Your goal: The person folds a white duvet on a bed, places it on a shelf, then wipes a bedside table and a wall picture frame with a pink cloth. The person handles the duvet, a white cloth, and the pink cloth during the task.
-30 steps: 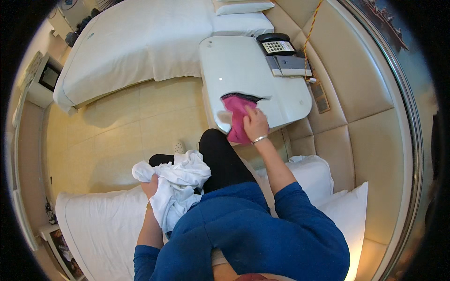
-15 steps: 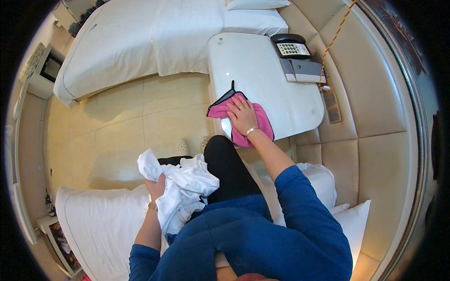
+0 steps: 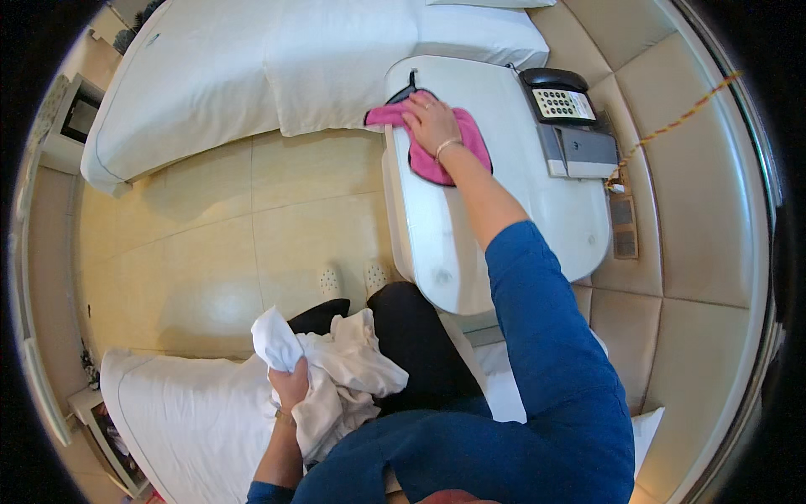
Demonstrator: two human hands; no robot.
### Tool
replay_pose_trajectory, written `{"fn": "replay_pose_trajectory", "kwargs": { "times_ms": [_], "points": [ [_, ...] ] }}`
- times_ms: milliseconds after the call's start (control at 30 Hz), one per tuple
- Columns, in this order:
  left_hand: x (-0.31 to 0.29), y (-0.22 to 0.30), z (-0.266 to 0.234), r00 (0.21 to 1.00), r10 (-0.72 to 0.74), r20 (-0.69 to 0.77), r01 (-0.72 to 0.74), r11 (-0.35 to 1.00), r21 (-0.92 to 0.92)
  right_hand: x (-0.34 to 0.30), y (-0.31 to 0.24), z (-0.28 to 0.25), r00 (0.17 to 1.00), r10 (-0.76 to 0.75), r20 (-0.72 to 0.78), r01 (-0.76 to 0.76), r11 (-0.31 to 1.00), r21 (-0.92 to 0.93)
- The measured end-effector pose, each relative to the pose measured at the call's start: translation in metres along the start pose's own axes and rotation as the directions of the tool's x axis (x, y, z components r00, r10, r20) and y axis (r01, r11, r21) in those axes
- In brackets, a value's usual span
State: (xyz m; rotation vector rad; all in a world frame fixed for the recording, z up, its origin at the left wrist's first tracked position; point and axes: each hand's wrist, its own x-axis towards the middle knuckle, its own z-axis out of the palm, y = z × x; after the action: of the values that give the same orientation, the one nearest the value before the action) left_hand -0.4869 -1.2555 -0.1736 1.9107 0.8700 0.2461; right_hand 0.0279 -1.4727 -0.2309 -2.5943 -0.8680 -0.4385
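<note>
My right hand point(image 3: 433, 126) lies flat on a pink cloth point(image 3: 473, 149) with black edging and a black loop, pressing it to the glossy white tabletop point(image 3: 537, 223). The cloth is spread near the table's far left corner, and one flap hangs over the left edge. Down by my lap, my left hand point(image 3: 290, 385) is closed around a bunched white cloth point(image 3: 351, 357). A wad of that cloth sticks up above the fist, while the rest drapes over my thigh and forearm.
A black-and-white telephone point(image 3: 558, 97) and a grey box point(image 3: 579, 153) stand at the table's right side, by the padded wall point(image 3: 701, 193). A white bed point(image 3: 201, 76) lies beyond the table, another white bed point(image 3: 185, 416) beside me. A twisted cord point(image 3: 680, 119) crosses at right.
My right hand has slid the pink cloth away from me along the table's left side, toward the far corner. My left hand still grips the white cloth near my lap.
</note>
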Motion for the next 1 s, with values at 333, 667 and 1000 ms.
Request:
{"fn": "replay_pose_trajectory", "kwargs": {
  "times_ms": [333, 667, 1000],
  "points": [
    [0.008, 0.007, 0.0, 0.995, -0.084, 0.052, 0.085, 0.996, -0.033, 0.122, 0.069, 0.028, 0.965, 0.262, 0.014, -0.26, 0.96, -0.1],
    [0.008, -0.001, -0.005, 0.996, -0.032, 0.086, 0.032, 0.999, 0.003, 0.066, 0.031, 0.012, 0.97, 0.232, -0.077, -0.239, 0.966, -0.103],
    [0.002, -0.017, 0.003, 1.0, 0.026, 0.017, -0.023, 0.981, -0.195, -0.182, -0.061, -0.132, 0.985, 0.129, 0.113, -0.127, 0.992, -0.023]
  ]
}}
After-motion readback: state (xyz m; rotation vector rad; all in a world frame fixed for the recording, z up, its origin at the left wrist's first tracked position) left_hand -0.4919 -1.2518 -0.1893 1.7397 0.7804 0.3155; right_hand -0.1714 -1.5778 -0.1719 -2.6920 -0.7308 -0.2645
